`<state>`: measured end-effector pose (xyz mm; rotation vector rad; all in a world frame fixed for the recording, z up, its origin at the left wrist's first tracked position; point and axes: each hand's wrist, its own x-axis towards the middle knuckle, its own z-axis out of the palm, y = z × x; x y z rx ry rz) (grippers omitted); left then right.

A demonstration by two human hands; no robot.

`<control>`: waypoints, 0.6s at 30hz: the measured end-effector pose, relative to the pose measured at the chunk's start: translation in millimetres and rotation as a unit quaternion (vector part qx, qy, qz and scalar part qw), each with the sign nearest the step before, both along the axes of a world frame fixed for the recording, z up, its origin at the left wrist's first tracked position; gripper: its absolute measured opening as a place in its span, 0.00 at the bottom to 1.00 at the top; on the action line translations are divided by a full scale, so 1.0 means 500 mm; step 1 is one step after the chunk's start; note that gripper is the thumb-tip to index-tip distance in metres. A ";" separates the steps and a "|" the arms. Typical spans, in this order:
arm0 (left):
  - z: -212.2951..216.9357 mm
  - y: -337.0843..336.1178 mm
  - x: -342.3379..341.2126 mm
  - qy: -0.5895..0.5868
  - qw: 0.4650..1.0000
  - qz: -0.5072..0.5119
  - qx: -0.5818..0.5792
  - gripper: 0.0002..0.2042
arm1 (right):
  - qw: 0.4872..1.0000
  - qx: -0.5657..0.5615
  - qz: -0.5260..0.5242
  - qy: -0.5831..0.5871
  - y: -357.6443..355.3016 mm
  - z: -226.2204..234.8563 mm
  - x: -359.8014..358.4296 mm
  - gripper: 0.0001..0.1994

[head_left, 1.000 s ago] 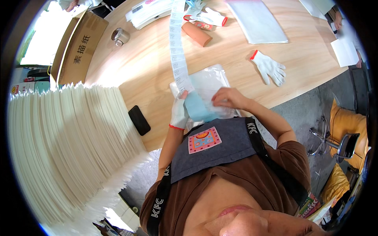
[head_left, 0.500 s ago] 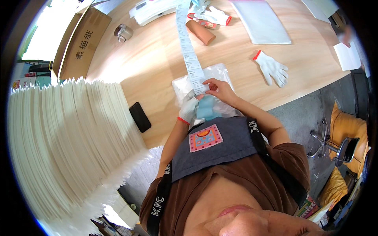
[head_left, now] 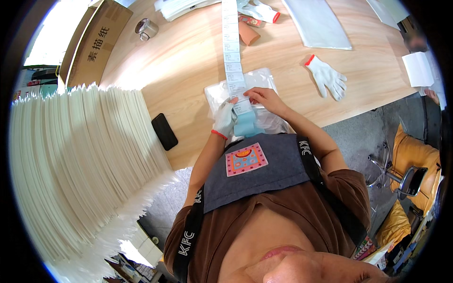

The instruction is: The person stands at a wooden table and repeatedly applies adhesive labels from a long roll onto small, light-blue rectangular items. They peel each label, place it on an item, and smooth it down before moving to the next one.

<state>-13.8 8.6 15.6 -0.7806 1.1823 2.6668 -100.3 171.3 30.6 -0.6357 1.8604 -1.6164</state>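
Observation:
A long strip of white printed labels [head_left: 231, 45] runs from the far edge of the picture down to my hands. Its near end continues as bare light-blue backing [head_left: 245, 128], curling in front of my apron. My left hand [head_left: 223, 117], in a white knitted glove with a red cuff and a bare thumb tip, pinches the strip's left edge. Bare, my right hand [head_left: 265, 98] has its thumb and fingers closed at the strip's right edge; whether a label is lifted there I cannot make out. Clear plastic bags [head_left: 264, 78] lie under the strip and both hands.
A tall stack of white paper [head_left: 89, 170] and a black phone [head_left: 164, 131] are at left, a cardboard box [head_left: 96, 45] and metal mug [head_left: 146, 29] beyond. A loose glove [head_left: 326, 78], plastic sleeves [head_left: 321, 26] and brown tube [head_left: 248, 34] lie farther off. Another person's hand [head_left: 432, 96] shows at right.
The far part of the strip has swung right and hangs straighter, covering more of the brown tube. More blue backing shows at the near end. The view has shifted slightly.

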 end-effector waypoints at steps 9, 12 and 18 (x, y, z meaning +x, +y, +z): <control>0.009 0.010 0.002 -0.049 0.998 0.031 -0.036 0.12 | 0.981 0.119 -0.008 0.153 -0.006 0.019 0.026 0.11; 0.014 0.008 0.001 -0.063 0.996 0.020 -0.061 0.12 | 0.977 0.119 -0.028 0.177 -0.004 0.014 0.033 0.12; 0.006 -0.001 0.001 -0.069 0.995 0.006 -0.074 0.12 | 0.933 0.064 -0.073 0.348 -0.010 0.004 0.039 0.07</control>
